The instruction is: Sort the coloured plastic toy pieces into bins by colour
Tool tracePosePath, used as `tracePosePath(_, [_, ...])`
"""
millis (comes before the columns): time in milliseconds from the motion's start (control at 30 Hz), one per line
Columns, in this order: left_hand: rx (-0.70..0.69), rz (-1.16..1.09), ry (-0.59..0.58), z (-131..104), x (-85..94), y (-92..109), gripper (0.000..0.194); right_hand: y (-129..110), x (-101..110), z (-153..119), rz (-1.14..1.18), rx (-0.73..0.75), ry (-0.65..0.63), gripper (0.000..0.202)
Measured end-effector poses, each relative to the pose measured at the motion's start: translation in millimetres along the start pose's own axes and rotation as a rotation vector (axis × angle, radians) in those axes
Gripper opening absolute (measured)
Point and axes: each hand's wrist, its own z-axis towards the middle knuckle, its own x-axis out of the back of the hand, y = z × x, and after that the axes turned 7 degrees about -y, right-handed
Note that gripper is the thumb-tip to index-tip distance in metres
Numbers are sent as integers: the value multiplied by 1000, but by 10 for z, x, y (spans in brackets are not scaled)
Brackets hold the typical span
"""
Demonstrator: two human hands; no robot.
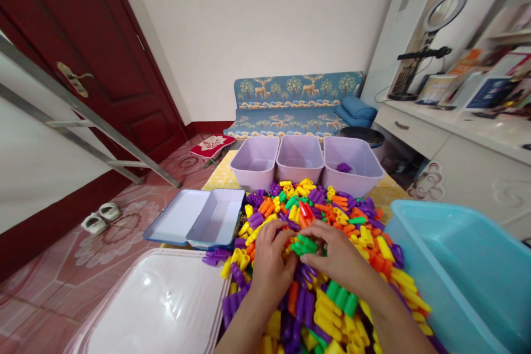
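Observation:
A heap of plastic bullet-shaped toy building blocks (332, 315), in yellow, purple, orange and green, covers the table. Over its middle, my right hand (334, 249) pinches a green toy block (305, 245) made of several joined tubes. Close beside it is my left hand (271, 260), its fingers curled in above the heap. Orange and yellow show at its fingertips, but whether it grips a piece is hidden. Another green block (342, 297) lies under my right wrist. A red block (306, 213) sits just beyond my fingers.
Three lilac bins (299, 168) stand in a row at the back; the right one holds a purple block (344, 167). A blue tub (464, 276) is at the right. At the left are an open shallow box (218, 218) and white lids (161, 298). A ladder (103, 138) leans beyond.

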Motion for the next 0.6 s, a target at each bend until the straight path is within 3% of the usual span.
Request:
tracePosePath(167, [47, -113, 57, 4, 13, 10, 10, 145, -7, 4, 151, -53, 209, 27])
tracePosePath(267, [126, -235, 121, -10, 21, 8, 13, 281, 36, 21, 46, -90, 364, 36])
tracePosePath(367, [223, -315, 166, -22, 7, -16, 20, 309, 106, 47, -119, -25, 449, 32])
tracePosePath(500, [257, -334, 172, -17, -15, -36, 23, 2, 208, -78, 14, 107, 453, 16])
tracePosePath(600, [246, -315, 160, -10, -3, -19, 23, -359, 235, -406, 302, 213, 290, 22])
